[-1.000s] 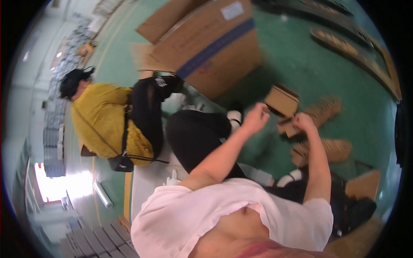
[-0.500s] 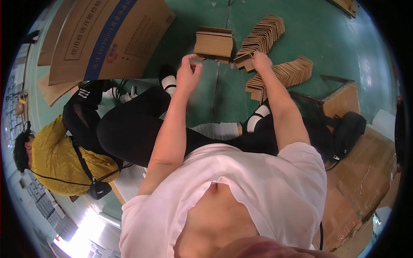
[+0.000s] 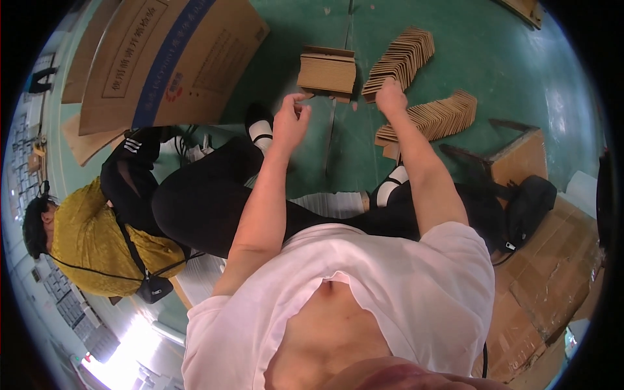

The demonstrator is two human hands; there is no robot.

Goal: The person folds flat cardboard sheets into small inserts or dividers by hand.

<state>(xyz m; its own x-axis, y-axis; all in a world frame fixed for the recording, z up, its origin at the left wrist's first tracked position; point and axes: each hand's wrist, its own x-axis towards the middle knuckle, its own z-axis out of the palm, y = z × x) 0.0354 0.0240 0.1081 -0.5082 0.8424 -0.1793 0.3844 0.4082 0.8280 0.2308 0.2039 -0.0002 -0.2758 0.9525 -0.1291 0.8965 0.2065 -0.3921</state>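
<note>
My right hand (image 3: 391, 99) is closed at the near end of a slanting row of folded cardboard pieces (image 3: 406, 55), its fingers gripping a piece there; the fingertips are partly hidden. Below it, a second row of folded cardboard pieces (image 3: 442, 116) runs along the green floor, close to my right wrist. My left hand (image 3: 291, 122) hovers with its fingers apart and slightly curled, holding nothing. Just beyond it sits a neat block of nested cardboard pieces (image 3: 327, 70), not touched by either hand.
A large printed carton (image 3: 175, 65) stands at the far left. A person in a yellow top (image 3: 97, 237) bends at the left. On the right are an open brown box (image 3: 520, 159), a black bag (image 3: 530, 201) and a large taped carton (image 3: 546, 260).
My right hand has moved slightly left, to the end of the upper row; the loose folded piece seen beside it now lines up with that row. The view has shifted slightly.
</note>
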